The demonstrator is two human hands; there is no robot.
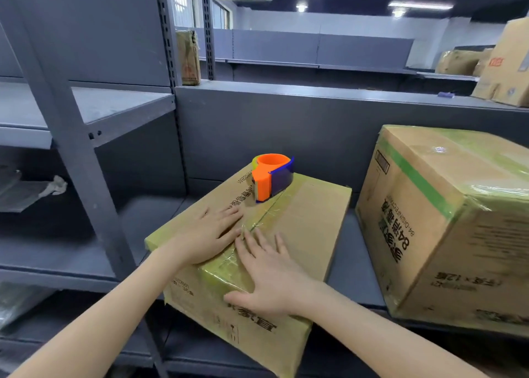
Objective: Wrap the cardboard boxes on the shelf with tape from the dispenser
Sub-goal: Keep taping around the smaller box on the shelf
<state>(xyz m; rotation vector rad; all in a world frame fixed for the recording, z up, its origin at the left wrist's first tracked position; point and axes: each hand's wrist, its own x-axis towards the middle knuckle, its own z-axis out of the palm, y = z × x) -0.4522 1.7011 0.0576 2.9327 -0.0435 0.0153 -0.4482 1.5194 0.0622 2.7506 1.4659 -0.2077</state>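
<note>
- Lying on the shelf [347, 263], the cardboard box [303, 223] points lengthwise away.
- Flat on its taped seam press the left hand [206, 240] and right hand [272, 274], grips open and empty.
- Orange tape dispenser [272, 177] stands at its far end, nearest the left hand.

Upside-down print on two cardboard boxes

To the right of the tape dispenser [272, 177], the large box [446, 220] reads "84-DISINFECTANT" beside big Chinese characters starting with "84", with "× 12" lower down. The flat box [300, 226] under the dispenser shows a code ending "2201" and blurred Chinese print.
</note>
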